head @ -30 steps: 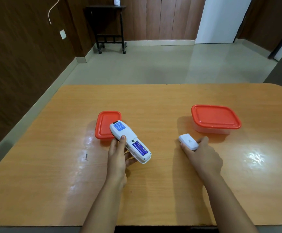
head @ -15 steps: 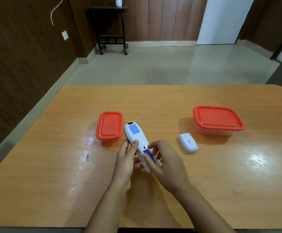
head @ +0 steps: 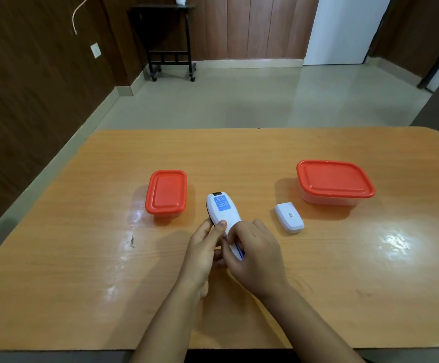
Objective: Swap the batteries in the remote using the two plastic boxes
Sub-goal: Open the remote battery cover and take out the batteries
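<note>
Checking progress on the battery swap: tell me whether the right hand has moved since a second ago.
Yes. The right hand left the battery cover lying on the table and went leftward to the remote, held by the left hand.

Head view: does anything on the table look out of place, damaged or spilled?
Nothing spilled or broken. The battery cover lies loose on the table, off the remote, which both hands hold, as a battery swap requires. Both plastic boxes sit lidded. A small dark mark shows left of the hands.
</note>
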